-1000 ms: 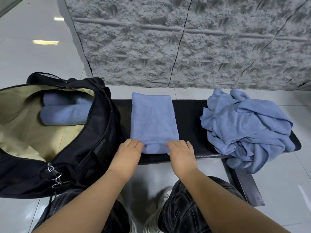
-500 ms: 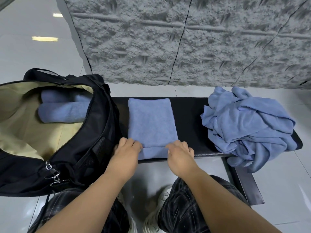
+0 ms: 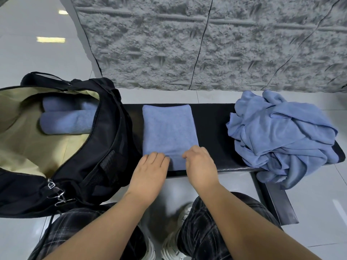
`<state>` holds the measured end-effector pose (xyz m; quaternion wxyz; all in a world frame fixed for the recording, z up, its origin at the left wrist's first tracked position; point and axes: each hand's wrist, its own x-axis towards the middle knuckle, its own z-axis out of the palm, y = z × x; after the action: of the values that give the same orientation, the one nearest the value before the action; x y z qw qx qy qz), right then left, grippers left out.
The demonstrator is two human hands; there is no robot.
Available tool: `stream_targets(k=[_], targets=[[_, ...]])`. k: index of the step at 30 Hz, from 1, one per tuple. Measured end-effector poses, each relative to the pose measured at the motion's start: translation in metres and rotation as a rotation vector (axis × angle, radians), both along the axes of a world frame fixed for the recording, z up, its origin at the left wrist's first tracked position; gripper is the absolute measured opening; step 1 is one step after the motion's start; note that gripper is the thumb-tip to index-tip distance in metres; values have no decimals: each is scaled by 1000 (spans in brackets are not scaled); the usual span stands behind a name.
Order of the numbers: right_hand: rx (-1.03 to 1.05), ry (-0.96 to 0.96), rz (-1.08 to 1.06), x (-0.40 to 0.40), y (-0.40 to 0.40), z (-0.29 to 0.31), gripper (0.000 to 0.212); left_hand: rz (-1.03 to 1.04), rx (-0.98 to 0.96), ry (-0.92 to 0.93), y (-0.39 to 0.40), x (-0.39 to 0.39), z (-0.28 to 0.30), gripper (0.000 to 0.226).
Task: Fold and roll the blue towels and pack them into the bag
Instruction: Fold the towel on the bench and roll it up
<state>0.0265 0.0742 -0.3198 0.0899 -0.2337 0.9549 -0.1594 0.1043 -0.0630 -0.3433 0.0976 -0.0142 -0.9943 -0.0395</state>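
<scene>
While the folded blue towel [image 3: 169, 132] lies flat on the black tabletop [image 3: 214, 128], the left hand [image 3: 148, 173] and right hand [image 3: 201, 166] curl their fingers around its near rolled edge — holding it. Left, the open bag [image 3: 105, 147] holds rolled towels [image 3: 65, 121]; right, a towel pile [image 3: 281, 136].

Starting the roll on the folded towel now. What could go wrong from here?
1. Both hands, left hand and right hand, work the folded towel at the near bench edge; the roll may slip off.
2. The loose towel pile overhangs the bench end and may slide down.
</scene>
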Motion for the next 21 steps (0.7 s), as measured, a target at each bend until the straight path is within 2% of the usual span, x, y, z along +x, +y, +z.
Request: stream_targets(k=[8,13,17,21], targets=[[123,-49,91,1,1,8,37,96,123,-84,-3,-14,6,44],[20,-288,32,-2,2,21,33,169,250,-166,-7,-12,11,31],[93,-389,25,-1,5,34,30,210,239,-336,-8,-13,15,27],[122,-483,-1,-2,6,32,34,231,265,-369,-5,-11,21,23]])
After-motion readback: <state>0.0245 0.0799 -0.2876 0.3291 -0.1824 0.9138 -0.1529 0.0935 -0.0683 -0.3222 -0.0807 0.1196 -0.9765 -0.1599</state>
